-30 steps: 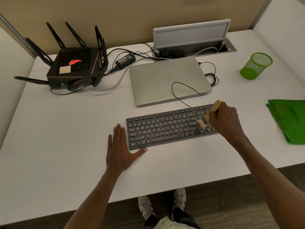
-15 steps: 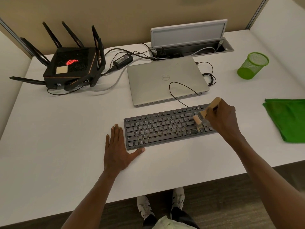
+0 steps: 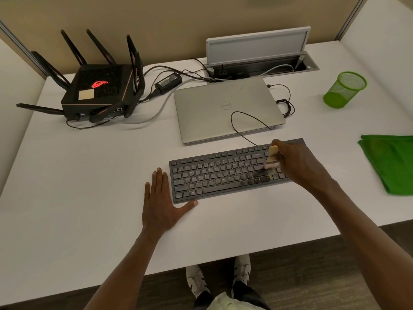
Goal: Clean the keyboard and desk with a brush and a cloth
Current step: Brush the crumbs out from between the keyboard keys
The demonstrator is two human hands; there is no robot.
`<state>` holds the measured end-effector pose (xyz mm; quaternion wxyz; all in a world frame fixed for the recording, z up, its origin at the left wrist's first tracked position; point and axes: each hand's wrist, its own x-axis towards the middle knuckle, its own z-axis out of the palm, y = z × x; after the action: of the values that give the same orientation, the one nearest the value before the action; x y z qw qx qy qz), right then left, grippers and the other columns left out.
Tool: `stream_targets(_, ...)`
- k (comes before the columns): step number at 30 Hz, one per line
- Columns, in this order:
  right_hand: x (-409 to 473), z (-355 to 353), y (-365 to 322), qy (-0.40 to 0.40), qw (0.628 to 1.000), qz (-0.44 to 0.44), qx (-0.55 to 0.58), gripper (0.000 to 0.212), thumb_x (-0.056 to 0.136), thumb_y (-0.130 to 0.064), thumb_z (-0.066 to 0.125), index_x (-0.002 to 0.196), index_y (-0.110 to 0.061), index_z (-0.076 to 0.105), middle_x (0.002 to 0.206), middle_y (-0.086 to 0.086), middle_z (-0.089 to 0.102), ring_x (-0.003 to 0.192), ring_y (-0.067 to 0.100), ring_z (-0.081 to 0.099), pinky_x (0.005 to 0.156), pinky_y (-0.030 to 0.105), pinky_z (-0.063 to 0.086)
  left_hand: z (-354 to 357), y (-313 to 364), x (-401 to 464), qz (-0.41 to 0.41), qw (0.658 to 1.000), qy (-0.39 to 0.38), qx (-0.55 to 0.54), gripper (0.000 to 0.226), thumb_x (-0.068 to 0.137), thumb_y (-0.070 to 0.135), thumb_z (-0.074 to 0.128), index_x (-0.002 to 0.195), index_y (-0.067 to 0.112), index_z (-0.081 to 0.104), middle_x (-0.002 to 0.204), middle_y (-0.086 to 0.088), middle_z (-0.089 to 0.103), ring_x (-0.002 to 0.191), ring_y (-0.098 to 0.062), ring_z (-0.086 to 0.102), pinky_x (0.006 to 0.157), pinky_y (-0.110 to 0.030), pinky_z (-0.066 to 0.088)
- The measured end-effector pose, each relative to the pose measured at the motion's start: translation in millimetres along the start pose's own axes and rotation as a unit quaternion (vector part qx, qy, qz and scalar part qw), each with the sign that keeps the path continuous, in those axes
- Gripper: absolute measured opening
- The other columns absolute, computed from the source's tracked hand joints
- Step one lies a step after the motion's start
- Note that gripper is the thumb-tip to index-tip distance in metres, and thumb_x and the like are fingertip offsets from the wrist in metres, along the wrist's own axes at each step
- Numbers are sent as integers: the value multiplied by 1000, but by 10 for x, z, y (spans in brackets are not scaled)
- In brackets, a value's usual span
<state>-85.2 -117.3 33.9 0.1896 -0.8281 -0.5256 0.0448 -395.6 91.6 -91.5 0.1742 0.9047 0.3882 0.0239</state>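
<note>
On the white desk (image 3: 93, 175), seen from the head camera: dark keyboard (image 3: 223, 173) lying near the front edge, just in front of a closed silver laptop (image 3: 223, 108). Right hand (image 3: 297, 164) over the keyboard's right end, fingers curled round a small wooden brush (image 3: 272, 157), bristles down on the keys. Left hand (image 3: 159, 202) flat on the desk, fingers straight, holding nothing, thumb along the keyboard's front left corner. Folded green cloth (image 3: 391, 162) at the right edge, well apart from the keyboard. Farther back: green mesh cup (image 3: 344, 90) on the right, black router (image 3: 98, 88) with antennas on the left, open cable hatch (image 3: 259, 54) behind the laptop.
</note>
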Motion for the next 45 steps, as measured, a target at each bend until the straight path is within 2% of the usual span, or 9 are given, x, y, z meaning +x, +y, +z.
stream_targets(5, 49, 141, -150, 13, 998, -41, 48, 23, 92, 4, 58, 84, -16, 51, 61, -7, 53, 51, 9, 50, 47, 24, 35, -1, -7, 3, 1, 1000, -2, 1, 138, 68, 104, 29, 163, 7, 5, 171, -5, -8, 157, -17, -11, 128, -44, 1)
stream_targets(9, -10, 73, -6, -3, 1000, 9, 16, 25, 83, 11, 63, 89, -12, 56, 69, -10, 54, 56, 10, 57, 50, 10, 29, -3, -9, 4, 0, 1000, -4, 5, 138, 68, 103, 30, 163, 7, 5, 170, -5, -9, 157, -17, -12, 128, -42, -2)
stream_targets(16, 110, 102, -114, 46, 998, -2, 46, 13, 91, 4, 58, 87, -8, 55, 63, 1, 60, 50, 15, 53, 45, 25, 38, 4, -12, 0, 3, 1000, 3, 1, 137, 68, 103, 30, 163, 7, 6, 170, -5, -8, 157, -17, -10, 128, -43, 0)
stream_targets(20, 90, 122, -47, 22, 999, 6, 43, 20, 90, 6, 60, 83, -11, 53, 59, -13, 48, 50, -1, 45, 46, 10, 29, 3, -11, 4, 2, 1000, 0, -1, 137, 68, 103, 31, 163, 7, 6, 170, -5, -9, 157, -17, -10, 128, -42, -1)
stream_targets(23, 74, 32, 52, 25, 999, 42, -16, 27, 82, 12, 60, 82, -13, 51, 59, -6, 52, 48, 11, 42, 45, 23, 32, 9, -7, 1, 2, 1000, 5, -1, 137, 68, 103, 31, 163, 7, 7, 170, -4, -8, 157, -16, -10, 128, -42, -1)
stream_targets(26, 105, 5, -43, 50, 997, 47, -24, 19, 86, 9, 59, 85, -10, 53, 58, 3, 56, 46, 22, 44, 45, 21, 27, 6, -3, 4, -1, 1000, 3, -4, 137, 68, 103, 30, 163, 8, 6, 170, -4, -9, 157, -15, -12, 128, -42, -1)
stream_targets(34, 84, 92, -144, 15, 994, 109, -26, 13, 89, 2, 58, 100, -2, 56, 72, 7, 61, 54, 18, 49, 45, 19, 23, 7, -8, 2, -1, 1000, 2, 0, 137, 68, 103, 32, 163, 7, 7, 171, -5, -8, 157, -16, -11, 128, -42, 0)
stream_targets(39, 83, 205, -313, 101, 982, 131, 87, 11, 96, -9, 49, 86, -6, 54, 67, 0, 62, 53, 9, 56, 43, 25, 38, 6, -1, 6, 1, 1000, 3, -1, 136, 69, 102, 33, 163, 7, 5, 171, -5, -7, 157, -17, -11, 127, -42, -1)
stream_targets(45, -98, 358, -422, 105, 972, 170, 119, 13, 97, -11, 51, 85, -8, 52, 62, -3, 59, 50, 2, 55, 44, 11, 39, 3, -10, 5, -3, 1000, -2, 0, 137, 68, 103, 32, 163, 8, 5, 171, -5, -9, 157, -16, -12, 127, -41, -2)
